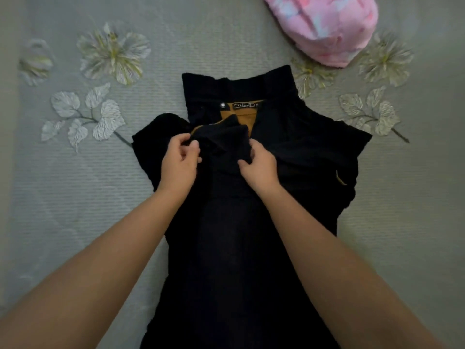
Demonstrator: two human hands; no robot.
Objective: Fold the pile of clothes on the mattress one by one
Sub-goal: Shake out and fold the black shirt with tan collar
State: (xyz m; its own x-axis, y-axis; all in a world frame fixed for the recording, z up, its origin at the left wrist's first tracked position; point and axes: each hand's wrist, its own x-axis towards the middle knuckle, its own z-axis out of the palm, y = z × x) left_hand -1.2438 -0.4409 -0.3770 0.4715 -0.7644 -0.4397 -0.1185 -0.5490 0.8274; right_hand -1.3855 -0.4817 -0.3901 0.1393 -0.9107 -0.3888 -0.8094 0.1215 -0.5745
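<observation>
A pair of black trousers (302, 152) lies spread on the grey flowered mattress (75, 197), waistband at the far end, running down toward me. Its mustard-brown inner lining and a label (242, 105) show at the open waist. A fold of the black cloth (224, 139) is bunched up below the waistband. My left hand (180, 162) pinches the left side of that fold between thumb and fingers. My right hand (259, 165) grips its right side with curled fingers. Both forearms reach over the trousers.
A pink patterned garment (324, 26), folded into a bundle, sits at the far right of the mattress. Printed flowers and leaves mark the sheet on both sides of the trousers. Bare sheet stretches to the left and right.
</observation>
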